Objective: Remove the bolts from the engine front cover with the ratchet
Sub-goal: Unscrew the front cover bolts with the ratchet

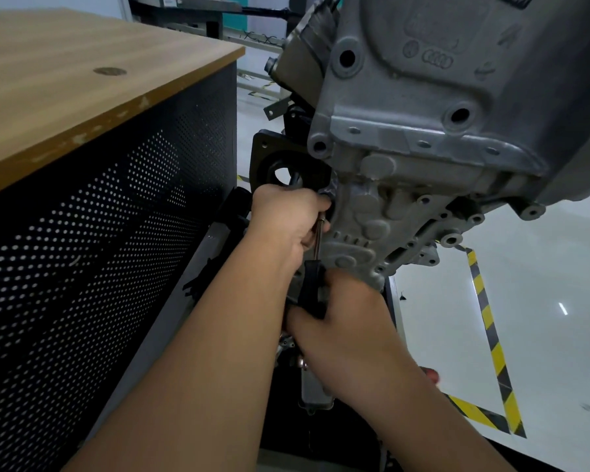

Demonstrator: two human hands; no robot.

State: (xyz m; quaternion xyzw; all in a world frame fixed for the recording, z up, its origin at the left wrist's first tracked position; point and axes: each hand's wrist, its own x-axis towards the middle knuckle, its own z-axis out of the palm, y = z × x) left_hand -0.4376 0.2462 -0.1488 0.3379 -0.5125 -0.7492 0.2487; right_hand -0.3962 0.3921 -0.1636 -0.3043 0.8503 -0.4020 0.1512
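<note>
We are working a ratchet (315,264) against the lower left edge of the grey engine front cover (365,226), which is hanging tilted at the middle of the view beneath a larger cast housing (423,80). Our left hand (286,216) is closing its fingers around the tool's head and thin metal shank right at the cover's edge; the bolt itself is hidden behind those fingers. Our right hand (341,318) is gripping the black handle just below, fingers curled tight around it. Empty bolt holes are showing along the cover's flanges to the right. Behind the left hand, a black plate with a round opening (280,168) is standing beside the engine. To the left, a wooden-topped table (82,80) with a black perforated side panel (99,250) is filling the frame. To the right, yellow-and-black hazard tape (491,328) is running across the glossy white floor (542,301).
</note>
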